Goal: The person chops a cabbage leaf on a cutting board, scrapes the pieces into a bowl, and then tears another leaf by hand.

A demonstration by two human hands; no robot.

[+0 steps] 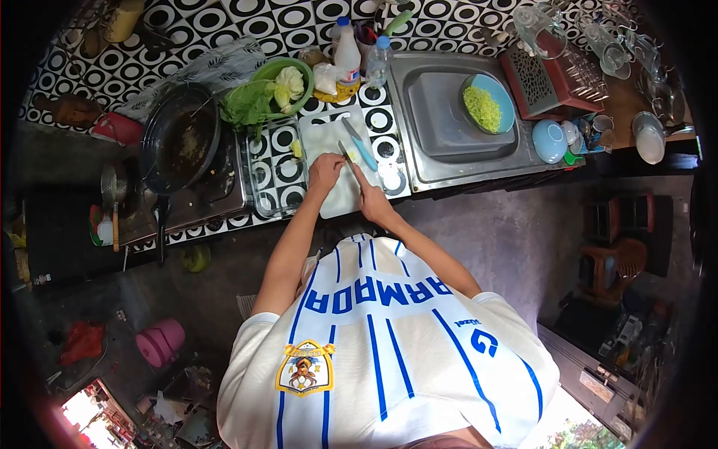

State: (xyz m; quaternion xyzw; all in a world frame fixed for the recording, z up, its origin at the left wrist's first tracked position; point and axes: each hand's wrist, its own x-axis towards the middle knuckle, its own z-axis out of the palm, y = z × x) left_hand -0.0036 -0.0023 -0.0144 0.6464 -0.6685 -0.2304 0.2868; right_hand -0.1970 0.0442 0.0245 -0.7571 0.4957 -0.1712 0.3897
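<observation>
Nearest me, my right hand [372, 200] grips a dark-bladed kitchen knife [346, 154], its long axis pointing away across the white plastic cutting board [336, 198]. My left hand [324, 173], fingers curled, presses something small just left of the blade. A blue-handled knife [362, 147] lies beside it on the patterned table [288, 168].

table: black-and-white circle-patterned tiled table [288, 22] across the frame's top | centre: white rectangular plastic cutting board [338, 196] | left: black round wok [179, 138] on stove | upper centre: green round bowl of leafy vegetables [280, 86] | right: steel sink [456, 120] holding blue bowl of yellow shreds [488, 105]
</observation>
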